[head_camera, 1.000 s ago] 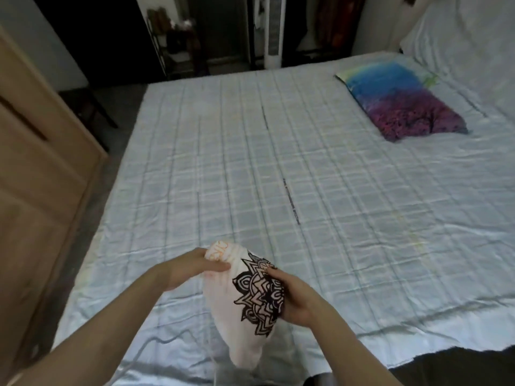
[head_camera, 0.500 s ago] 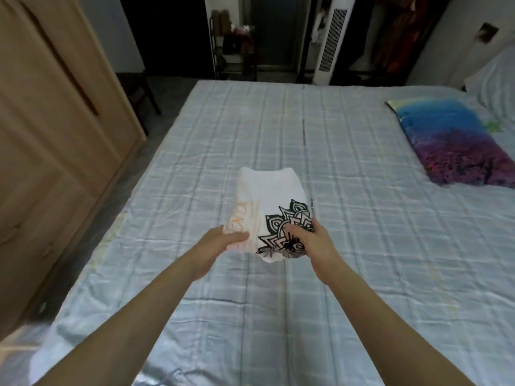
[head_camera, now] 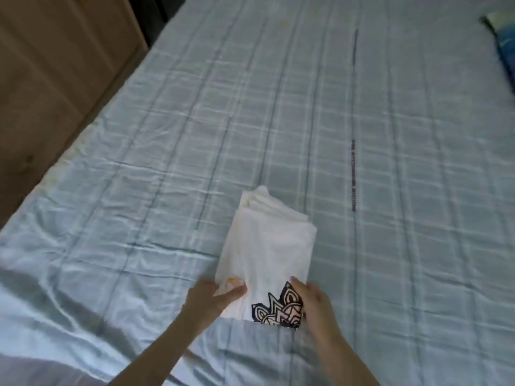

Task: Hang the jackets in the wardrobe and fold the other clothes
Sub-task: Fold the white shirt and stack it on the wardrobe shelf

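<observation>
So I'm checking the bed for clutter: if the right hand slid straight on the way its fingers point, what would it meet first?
The right hand already touches the folded white garment; beyond it only bare bedsheet shows, though depth is uncertain.

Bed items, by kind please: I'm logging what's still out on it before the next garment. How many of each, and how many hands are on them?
Folded white garment with black mandala print: 1
Colourful pillow, only its edge in view at the right: 1
Hands on the garment, left hand and right hand: 2
Total: 4
</observation>
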A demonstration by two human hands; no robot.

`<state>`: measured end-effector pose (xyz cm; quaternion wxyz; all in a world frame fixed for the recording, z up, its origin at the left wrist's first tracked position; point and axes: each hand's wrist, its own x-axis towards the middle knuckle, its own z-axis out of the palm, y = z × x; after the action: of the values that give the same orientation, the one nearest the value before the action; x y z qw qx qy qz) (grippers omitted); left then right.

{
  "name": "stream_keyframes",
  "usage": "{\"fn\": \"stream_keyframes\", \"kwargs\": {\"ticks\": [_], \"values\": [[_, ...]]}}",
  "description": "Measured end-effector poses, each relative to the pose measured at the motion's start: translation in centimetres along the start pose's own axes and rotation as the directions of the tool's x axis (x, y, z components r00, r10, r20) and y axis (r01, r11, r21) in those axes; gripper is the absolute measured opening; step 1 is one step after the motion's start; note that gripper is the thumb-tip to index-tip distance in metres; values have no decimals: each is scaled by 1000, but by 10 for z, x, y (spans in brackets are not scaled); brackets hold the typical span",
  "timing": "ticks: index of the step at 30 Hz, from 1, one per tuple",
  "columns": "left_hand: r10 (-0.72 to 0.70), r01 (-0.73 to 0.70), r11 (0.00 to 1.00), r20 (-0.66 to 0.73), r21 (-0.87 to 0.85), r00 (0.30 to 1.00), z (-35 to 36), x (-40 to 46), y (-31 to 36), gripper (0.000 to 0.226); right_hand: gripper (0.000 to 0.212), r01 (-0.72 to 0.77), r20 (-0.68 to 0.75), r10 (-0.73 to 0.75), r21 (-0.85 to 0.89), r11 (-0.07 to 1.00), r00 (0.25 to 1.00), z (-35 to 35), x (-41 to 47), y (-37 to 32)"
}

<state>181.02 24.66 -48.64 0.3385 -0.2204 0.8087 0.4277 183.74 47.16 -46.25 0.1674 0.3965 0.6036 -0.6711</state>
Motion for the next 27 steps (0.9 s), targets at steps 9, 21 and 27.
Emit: {"fn": "stream_keyframes", "kwargs": {"ticks": [9,21,27], "values": [[417,-440,894,-205,-81,886,3,-20,27,28,28,274,90,-272,-15,962,958,4,18,-66],[803,-608,586,-283,536,524,18,-15,31,29,36,682,162,-842,-673,286,514,12,9,-47],[714,-649,141,377,748,590,5,-4,-10,86,93,558,584,-395,-808,-191,710,13,3,25]]}}
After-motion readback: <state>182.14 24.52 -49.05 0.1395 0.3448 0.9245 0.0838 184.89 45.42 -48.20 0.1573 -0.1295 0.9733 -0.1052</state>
